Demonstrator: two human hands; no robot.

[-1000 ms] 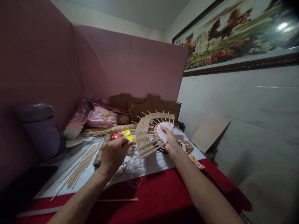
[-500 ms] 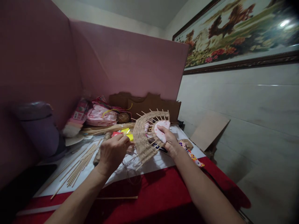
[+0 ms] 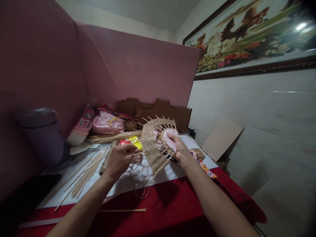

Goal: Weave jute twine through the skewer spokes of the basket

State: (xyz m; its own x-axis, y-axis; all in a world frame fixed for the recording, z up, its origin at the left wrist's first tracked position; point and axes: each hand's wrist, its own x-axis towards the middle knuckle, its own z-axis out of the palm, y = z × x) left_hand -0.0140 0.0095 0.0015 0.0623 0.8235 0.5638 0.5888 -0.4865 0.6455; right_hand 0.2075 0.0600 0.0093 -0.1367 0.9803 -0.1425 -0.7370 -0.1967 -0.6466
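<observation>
A half-ring of woven jute twine (image 3: 151, 144) is held up over the table, with thin wooden sticks radiating through it like spokes. My right hand (image 3: 182, 153) grips its inner part, the thumb lying on a white fabric pad (image 3: 170, 138) with pink dots. At the outer left edge, my left hand (image 3: 122, 158) has its fingertips pinched at the end of a thin wooden stick (image 3: 138, 153) that points out of the weave. Loose twine (image 3: 142, 192) hangs in loops below. A roll of twine (image 3: 108, 161) lies partly behind my left hand.
Loose sticks (image 3: 85, 176) lie on the white sheet at left, and one stick (image 3: 123, 210) on the red cloth (image 3: 172, 210). Behind are a twine ball (image 3: 130, 125), pink fabric (image 3: 108, 121) and cardboard (image 3: 163, 112). A lidded bin (image 3: 43, 138) stands left; flowered fabric (image 3: 206, 168) lies right.
The woven piece has turned slightly and its lower end has shifted down. My left hand's fingers have moved a little lower along its outer edge. My right hand keeps its grip.
</observation>
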